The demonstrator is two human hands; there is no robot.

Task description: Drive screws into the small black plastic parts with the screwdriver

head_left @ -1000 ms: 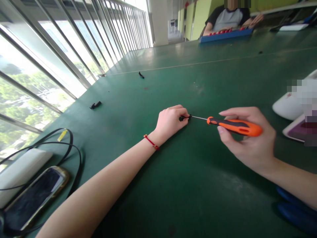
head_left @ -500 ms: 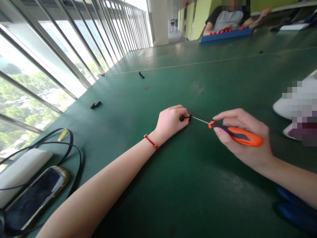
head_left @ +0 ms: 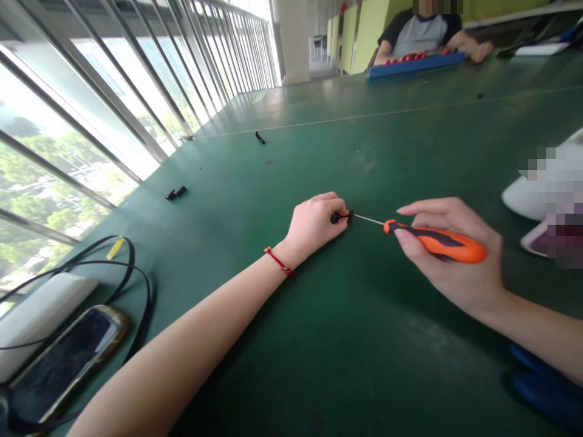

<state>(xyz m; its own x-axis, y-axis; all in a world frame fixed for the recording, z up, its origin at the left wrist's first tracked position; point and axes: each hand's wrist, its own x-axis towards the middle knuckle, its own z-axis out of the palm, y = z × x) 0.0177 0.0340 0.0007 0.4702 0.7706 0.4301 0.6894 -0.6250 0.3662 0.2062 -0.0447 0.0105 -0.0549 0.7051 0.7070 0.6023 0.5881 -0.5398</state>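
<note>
My left hand [head_left: 317, 220], with a red string bracelet [head_left: 279, 261] at its wrist, pinches a small black part [head_left: 336, 217] close to the green tabletop [head_left: 291, 340]. An orange and dark grey screwdriver [head_left: 449, 243] lies in my right hand [head_left: 460, 255], its handle between the thumb and the palm. The index finger is stretched out above the handle. The thin shaft points left, and its tip meets the black part at my left fingertips.
A phone [head_left: 64, 364], white box [head_left: 45, 309] and black cable [head_left: 148, 291] lie at lower left. Black pieces [head_left: 176, 193] [head_left: 260, 138] rest farther back. Behind a blue tray [head_left: 414, 65] sits a person [head_left: 419, 33]. Pale objects [head_left: 523, 194] stand at right.
The screwdriver handle has turned slightly, and my right hand has shifted a little right with its fingers opened somewhat. My left hand stays still. The person's hand at the back has lowered.
</note>
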